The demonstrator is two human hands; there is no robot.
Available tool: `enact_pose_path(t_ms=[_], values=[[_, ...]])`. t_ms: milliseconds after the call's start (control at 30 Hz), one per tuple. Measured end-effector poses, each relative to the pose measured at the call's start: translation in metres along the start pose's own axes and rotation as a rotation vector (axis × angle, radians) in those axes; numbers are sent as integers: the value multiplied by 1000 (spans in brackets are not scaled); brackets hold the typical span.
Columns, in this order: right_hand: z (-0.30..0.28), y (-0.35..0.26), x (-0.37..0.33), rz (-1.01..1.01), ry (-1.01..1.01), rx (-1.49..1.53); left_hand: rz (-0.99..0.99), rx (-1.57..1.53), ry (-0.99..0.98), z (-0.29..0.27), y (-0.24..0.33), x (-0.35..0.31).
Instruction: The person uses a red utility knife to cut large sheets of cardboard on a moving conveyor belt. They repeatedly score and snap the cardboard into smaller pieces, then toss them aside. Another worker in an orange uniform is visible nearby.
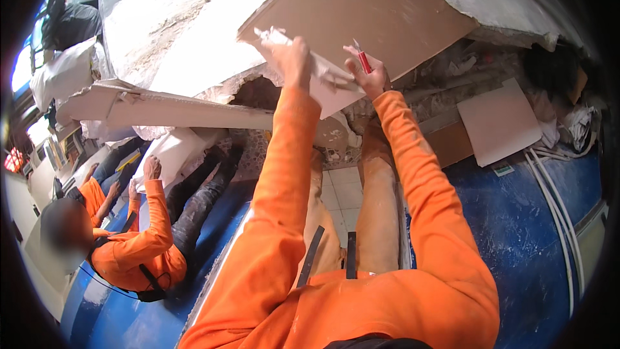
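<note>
My left hand [292, 63] is closed around a narrow white strip [329, 70] that looks like broken plasterboard, with ragged edges; the hand is slightly blurred. A red utility knife [364, 61] stands up from my right hand [373, 80], its blade pointing away from me. That hand is close to the strip's right end, and whether it touches it I cannot tell. Beneath and beyond both hands lies a large brown-faced plasterboard sheet [387, 16], tilted, with a lighter corner showing below the strip.
At the left a co-worker in an orange top [139, 252] works beside a long plasterboard piece [187, 108]. A square board offcut [500, 123] leans at the right, near white pipes [552, 210] on a blue surface [504, 232]. Rubble [452, 71] fills a gap behind.
</note>
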State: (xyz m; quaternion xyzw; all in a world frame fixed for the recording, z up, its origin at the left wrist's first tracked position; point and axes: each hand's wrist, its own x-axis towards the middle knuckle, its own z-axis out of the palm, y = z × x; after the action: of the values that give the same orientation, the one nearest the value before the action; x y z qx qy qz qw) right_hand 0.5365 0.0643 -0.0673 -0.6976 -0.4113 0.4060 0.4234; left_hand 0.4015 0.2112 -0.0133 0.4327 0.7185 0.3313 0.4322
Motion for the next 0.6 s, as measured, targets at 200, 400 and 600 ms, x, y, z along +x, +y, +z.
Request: enact_pose_path(t_ms=[200, 400, 600], values=[[32, -84, 17, -7, 110, -118, -398, -189, -84, 40, 4, 90], [20, -48, 60, 225, 178, -374, -94, 480, 34, -16, -46, 15], [18, -50, 68, 258, 152, -449, -127, 9, -47, -55, -161, -65]])
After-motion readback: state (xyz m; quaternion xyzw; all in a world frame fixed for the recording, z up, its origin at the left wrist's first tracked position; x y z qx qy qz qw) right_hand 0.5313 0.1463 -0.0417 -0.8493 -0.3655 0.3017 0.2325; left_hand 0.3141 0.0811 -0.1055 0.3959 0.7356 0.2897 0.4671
